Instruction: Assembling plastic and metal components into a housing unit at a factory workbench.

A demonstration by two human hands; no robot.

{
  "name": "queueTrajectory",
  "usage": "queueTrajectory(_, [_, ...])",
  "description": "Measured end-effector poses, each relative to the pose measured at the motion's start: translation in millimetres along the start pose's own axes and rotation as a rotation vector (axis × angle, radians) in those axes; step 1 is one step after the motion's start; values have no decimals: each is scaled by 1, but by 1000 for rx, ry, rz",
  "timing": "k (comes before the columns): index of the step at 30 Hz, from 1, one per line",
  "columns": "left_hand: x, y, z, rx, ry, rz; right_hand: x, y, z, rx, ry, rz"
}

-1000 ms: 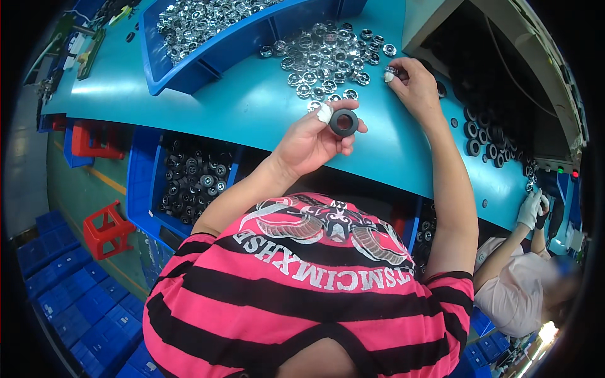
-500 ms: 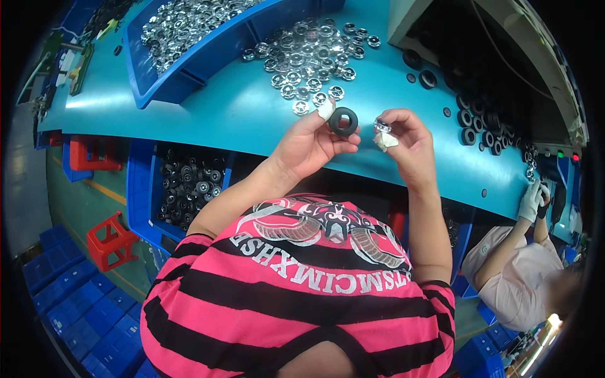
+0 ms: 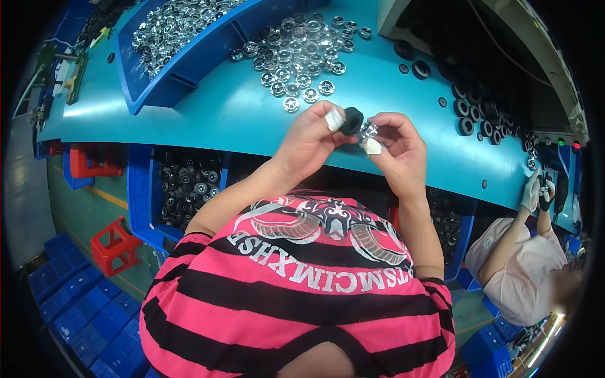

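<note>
Between the thumb and fingers of my left hand [image 3: 310,138] is a small black toy tyre [image 3: 351,121], turned partly edge-on. A white wrap covers the thumb tip. My right hand [image 3: 403,148] pinches a shiny chrome wheel rim [image 3: 368,131], its thumb also wrapped in white. The rim sits right beside the tyre's open side; whether they touch I cannot tell. Both hands are above the near edge of the teal table [image 3: 239,129]. Beyond them lies a loose pile of chrome wheel rims [image 3: 293,57].
A blue bin [image 3: 161,91] full of rims stands at the back left. Black tyres [image 3: 466,126] lie heaped at the right. Below the table edge a blue crate holds black wheels [image 3: 189,189]. A co-worker with white gloves [image 3: 530,192] sits at far right; a red stool [image 3: 116,246] stands left.
My right hand has moved left, bringing the rim up to the tyre. My left hand has turned the tyre from facing upward to partly edge-on, toward the rim.
</note>
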State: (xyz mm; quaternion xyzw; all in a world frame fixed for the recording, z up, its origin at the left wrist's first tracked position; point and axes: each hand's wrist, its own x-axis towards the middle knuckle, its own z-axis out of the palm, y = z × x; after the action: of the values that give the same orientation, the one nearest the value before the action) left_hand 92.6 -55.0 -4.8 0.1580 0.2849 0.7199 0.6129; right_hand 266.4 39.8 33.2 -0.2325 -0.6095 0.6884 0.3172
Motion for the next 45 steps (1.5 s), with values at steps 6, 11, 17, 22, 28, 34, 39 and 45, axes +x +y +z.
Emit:
queueTrajectory(6, [-8,3,20,800,88,520,0,12,3,198,17,106])
queueTrajectory(11, [-6,11,14,1267,17,788,-1,24,0,250,16,171])
queueTrajectory(17, [-6,4,11,1226,33,773,-3,25,1,305,27,199])
queueTrajectory(22, [-7,5,20,1305,14,824,-5,29,-1,305,45,248])
queueTrajectory(28, [-5,9,30,1359,-8,882,-5,21,2,226,117,246])
queueTrajectory(34, [-5,7,28,1344,-11,831,-5,3,-6,484,138,275])
queueTrajectory(39, [-10,7,32,1371,-60,761,-7,8,-8,209,69,401])
queueTrajectory(45, [-5,8,32,1402,-29,752,-11,2,-18,330,234,331])
